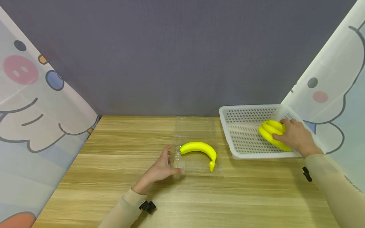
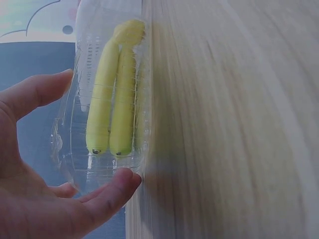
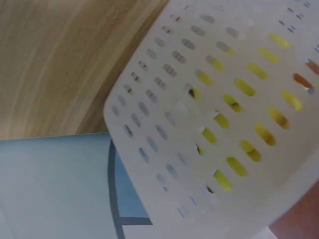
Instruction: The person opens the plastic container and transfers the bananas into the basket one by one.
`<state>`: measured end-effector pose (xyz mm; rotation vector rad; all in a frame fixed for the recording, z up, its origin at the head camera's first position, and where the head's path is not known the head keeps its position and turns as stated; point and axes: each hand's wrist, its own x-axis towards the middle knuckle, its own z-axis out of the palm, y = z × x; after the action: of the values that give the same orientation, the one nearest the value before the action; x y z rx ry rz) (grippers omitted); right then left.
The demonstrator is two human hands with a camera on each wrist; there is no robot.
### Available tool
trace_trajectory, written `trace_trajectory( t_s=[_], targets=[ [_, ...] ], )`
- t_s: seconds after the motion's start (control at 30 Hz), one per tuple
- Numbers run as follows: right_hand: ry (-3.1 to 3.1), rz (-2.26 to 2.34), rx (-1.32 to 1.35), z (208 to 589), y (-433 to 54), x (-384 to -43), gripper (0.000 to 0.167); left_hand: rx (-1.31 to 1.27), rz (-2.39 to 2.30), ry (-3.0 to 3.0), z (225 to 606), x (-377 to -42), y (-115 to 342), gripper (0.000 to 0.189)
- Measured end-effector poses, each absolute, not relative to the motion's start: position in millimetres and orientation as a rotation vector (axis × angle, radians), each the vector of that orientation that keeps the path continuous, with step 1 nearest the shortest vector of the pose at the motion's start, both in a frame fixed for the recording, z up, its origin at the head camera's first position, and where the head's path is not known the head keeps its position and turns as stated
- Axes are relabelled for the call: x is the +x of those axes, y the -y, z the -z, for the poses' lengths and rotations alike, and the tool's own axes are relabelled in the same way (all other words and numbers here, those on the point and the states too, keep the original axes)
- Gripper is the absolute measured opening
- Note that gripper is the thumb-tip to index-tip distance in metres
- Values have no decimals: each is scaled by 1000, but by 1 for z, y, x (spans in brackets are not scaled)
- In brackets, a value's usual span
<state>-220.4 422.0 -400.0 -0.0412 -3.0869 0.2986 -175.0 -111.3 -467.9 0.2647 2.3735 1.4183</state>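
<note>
My left hand (image 1: 161, 166) holds the left end of a clear plastic clamshell box (image 1: 196, 163), its thumb at the near corner and its fingers at the far side. The box lies on the table, lid (image 1: 195, 126) folded back. A yellow banana (image 1: 201, 146) rests inside, curved, with its stem toward the near right. Through the plastic, the left wrist view shows banana shapes (image 2: 103, 102) side by side. My right hand (image 1: 296, 134) grips yellow bananas (image 1: 269, 131) lying together inside a white basket (image 1: 236, 155); its palm side is hidden. Yellow shows through the basket's slots in the right wrist view.
The basket stands at the right of the wooden table (image 1: 114, 164), against the right-hand cartoon-printed panel (image 1: 328, 82). A grey wall (image 1: 159, 57) closes off the back, and another printed panel (image 1: 34, 95) runs along the left.
</note>
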Motion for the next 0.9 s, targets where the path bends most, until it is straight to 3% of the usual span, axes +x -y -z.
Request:
trace_trajectory(
  t_s=[0.9],
  targets=[
    [3176, -215, -105, 415, -430, -227, 83, 295, -1413, -2379, 468, -174, 112, 114]
  ],
)
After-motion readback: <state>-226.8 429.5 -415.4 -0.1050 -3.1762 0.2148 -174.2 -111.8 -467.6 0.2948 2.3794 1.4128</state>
